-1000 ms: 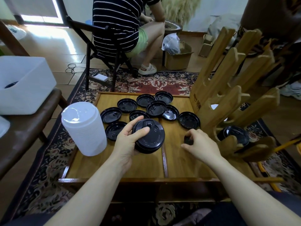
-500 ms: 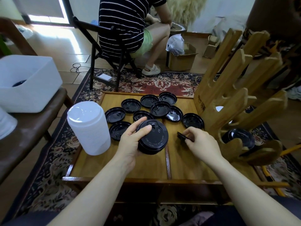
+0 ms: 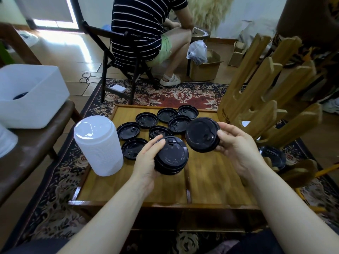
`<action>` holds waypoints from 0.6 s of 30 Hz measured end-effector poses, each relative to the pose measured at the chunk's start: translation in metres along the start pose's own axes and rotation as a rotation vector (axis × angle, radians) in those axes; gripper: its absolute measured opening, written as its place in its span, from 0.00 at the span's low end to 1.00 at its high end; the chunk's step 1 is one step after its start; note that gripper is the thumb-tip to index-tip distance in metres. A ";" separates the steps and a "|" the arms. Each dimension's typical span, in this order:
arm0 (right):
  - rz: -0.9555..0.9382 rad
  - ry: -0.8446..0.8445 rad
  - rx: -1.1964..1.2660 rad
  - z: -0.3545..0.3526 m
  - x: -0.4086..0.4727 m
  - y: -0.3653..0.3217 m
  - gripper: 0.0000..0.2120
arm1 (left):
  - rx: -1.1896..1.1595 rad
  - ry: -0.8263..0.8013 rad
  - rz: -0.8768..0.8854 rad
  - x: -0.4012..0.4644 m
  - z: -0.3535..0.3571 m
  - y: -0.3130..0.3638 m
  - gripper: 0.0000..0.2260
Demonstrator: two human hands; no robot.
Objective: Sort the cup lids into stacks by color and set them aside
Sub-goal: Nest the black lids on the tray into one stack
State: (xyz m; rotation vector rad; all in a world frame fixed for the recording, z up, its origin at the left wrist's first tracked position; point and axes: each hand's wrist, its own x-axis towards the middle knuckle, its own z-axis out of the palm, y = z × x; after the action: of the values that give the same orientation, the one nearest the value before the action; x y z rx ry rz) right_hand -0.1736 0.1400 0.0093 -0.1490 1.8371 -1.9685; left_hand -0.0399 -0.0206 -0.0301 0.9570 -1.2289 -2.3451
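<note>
Mid-stacking: our left hand [image 3: 146, 162] grips black stack [image 3: 171, 158] at centre, right hand [image 3: 236, 143] pinches lid [image 3: 201, 135] beside it; next we seat lid on top, w/ rims aligned.

Black lid [image 3: 273, 157] half-hidden behind wooden rack [image 3: 266, 99]

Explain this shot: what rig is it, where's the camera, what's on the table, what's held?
There is no robot: a person works with bare hands, filmed by one wide-angle camera worn on the head, looking forward and down. The left hand grips a short stack of black lids. The right hand holds a single black lid beside it, lifted off the wooden table. More black lids lie loose on the table, upside down. A tall stack of white lids stands at its left edge. A wooden rack stands on the right.
</note>
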 end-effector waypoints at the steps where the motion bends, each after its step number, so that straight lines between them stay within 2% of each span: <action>1: 0.060 -0.039 0.076 0.000 0.000 0.000 0.12 | -0.003 0.005 -0.001 0.000 0.000 0.000 0.13; 4: 0.208 -0.164 0.219 0.000 0.000 0.001 0.14 | -0.006 0.020 -0.007 0.001 0.000 -0.001 0.13; 10: 0.298 -0.208 0.386 0.000 0.000 -0.001 0.15 | -0.003 0.008 -0.005 0.002 -0.001 -0.003 0.14; 13: 0.319 -0.277 0.349 0.004 -0.005 0.001 0.17 | 0.013 -0.007 -0.003 0.002 -0.001 -0.003 0.14; 18: 0.363 -0.274 0.210 0.016 -0.014 0.012 0.16 | 0.055 -0.035 -0.001 0.002 -0.001 -0.005 0.18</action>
State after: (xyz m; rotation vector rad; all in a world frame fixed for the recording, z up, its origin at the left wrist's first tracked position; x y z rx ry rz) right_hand -0.1518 0.1303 0.0029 -0.0166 1.3660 -1.7705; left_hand -0.0406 -0.0200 -0.0352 0.9374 -1.3136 -2.3492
